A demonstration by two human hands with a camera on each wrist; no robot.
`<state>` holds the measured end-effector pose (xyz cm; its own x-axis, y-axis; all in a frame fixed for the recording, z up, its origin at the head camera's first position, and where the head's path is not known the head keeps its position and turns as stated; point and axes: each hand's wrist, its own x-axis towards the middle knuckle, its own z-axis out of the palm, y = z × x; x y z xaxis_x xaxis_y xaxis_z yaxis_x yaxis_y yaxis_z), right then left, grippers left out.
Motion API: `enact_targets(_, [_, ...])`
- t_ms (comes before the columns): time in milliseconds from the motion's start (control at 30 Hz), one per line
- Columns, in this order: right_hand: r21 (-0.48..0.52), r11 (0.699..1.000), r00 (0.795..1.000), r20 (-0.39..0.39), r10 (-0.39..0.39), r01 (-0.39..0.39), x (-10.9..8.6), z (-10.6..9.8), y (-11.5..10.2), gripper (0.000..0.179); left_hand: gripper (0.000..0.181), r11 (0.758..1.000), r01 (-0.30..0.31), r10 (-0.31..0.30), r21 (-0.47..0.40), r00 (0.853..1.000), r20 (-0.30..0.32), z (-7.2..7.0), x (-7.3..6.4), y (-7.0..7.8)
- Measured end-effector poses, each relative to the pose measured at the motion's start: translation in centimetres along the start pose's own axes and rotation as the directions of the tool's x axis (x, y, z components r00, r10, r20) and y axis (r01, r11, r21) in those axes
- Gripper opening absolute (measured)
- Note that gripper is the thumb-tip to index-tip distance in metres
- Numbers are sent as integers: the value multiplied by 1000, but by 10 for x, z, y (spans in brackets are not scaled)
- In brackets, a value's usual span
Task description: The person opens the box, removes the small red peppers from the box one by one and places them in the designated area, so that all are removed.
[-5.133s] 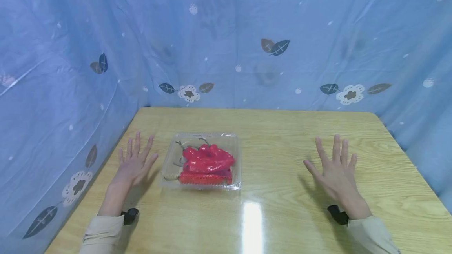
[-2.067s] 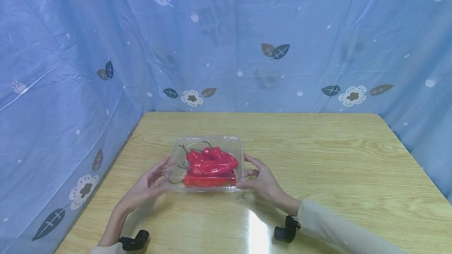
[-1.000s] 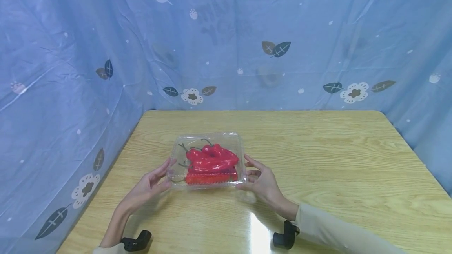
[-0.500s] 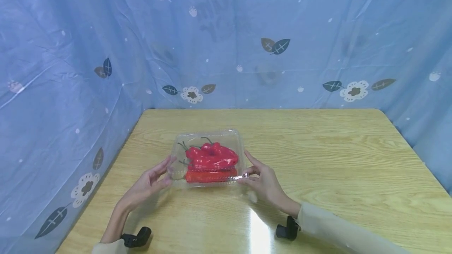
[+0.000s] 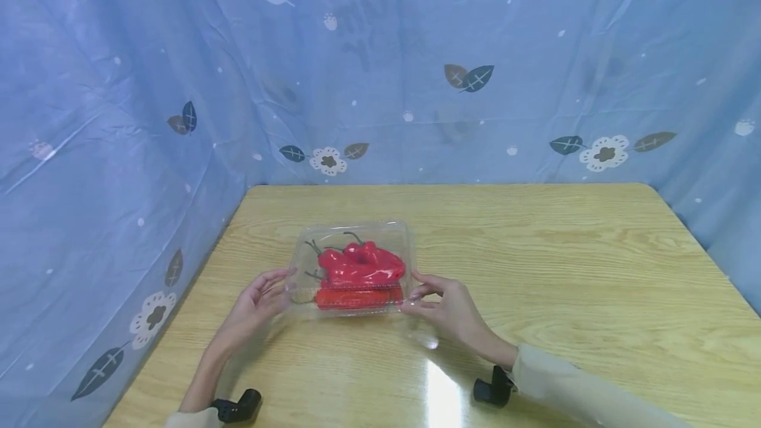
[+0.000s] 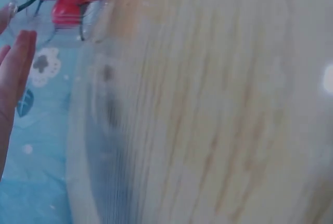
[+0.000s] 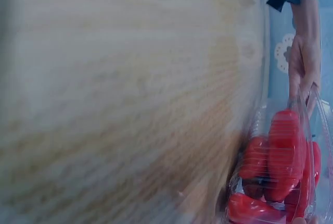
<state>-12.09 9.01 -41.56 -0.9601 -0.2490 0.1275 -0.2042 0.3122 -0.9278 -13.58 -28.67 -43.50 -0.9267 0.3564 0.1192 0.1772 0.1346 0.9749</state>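
A clear plastic clamshell box [image 5: 357,226] with several red peppers [image 5: 365,266] in it sits left of the table's middle. Dark green stems show through the lid. My left hand [image 5: 252,309] holds the box by its left side, fingertips at the rim. At the front right corner my right hand [image 5: 448,309] pinches the rim between thumb and fingers. The right wrist view shows the peppers [image 7: 285,156] through the box side, with the left hand [image 7: 306,60] beyond at the far rim. Most of the right hand is outside that view.
The wooden table [image 5: 565,249] carries a bright light reflection [image 5: 442,395] near its front. A blue patterned curtain [image 5: 404,51] hangs behind the table and along its sides. Black wrist cameras [image 5: 238,406] sit on both wrists.
Both hands were spread apart over the table about five seconds ago and have come in to the box's sides. In the last second the box has shifted only slightly.
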Motion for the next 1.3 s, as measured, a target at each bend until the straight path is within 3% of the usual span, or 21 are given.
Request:
enact_targets(133, [-11, 997, 997, 21, -76, 76, 0, -4, 1, 60, 56, 999, 22, -20, 40, 999, -44, 4, 1, 2])
enact_targets(233, [-107, 980, 986, 41, -163, 166, 1, -8, -1, 51, 57, 998, 45, -43, 39, 997, -59, 5, 1, 2])
enact_targets(467, [-344, 885, 948, 62, -312, 313, 14, -22, -23, 26, 58, 991, 102, -98, 85, 994, -49, 4, 1, 6])
enact_targets(567, [-370, 836, 909, 70, -410, 405, 29, -30, -33, 17, 55, 984, 110, -105, 141, 994, -43, 3, 1, 9])
enact_targets(733, [-413, 707, 802, 115, -586, 575, 64, -47, -47, 19, 54, 963, 144, -140, 226, 990, -35, 3, 3, 15])
enact_targets(800, [-446, 670, 785, 137, -604, 593, 80, -53, -53, 23, 55, 958, 159, -157, 241, 987, -27, 4, 3, 16])
enact_targets(933, [-482, 684, 822, 160, -546, 548, 119, -65, -69, 27, 56, 959, 177, -181, 222, 984, -3, 3, 4, 18])
enact_targets(1033, [-482, 724, 861, 145, -488, 492, 149, -71, -72, 34, 56, 960, 193, -201, 204, 979, 23, 6, 0, 19])
enact_targets(1133, [-441, 795, 904, 110, -412, 416, 176, -73, -66, 38, 55, 954, 233, -241, 190, 970, 20, 10, -5, 23])
enact_targets(1233, [-349, 887, 951, 55, -303, 303, 199, -70, -56, 37, 55, 939, 275, -276, 208, 961, -22, 13, -11, 29])
enact_targets(1300, [-293, 927, 972, 22, -236, 232, 212, -66, -47, 36, 55, 928, 297, -293, 225, 955, -52, 15, -15, 34])
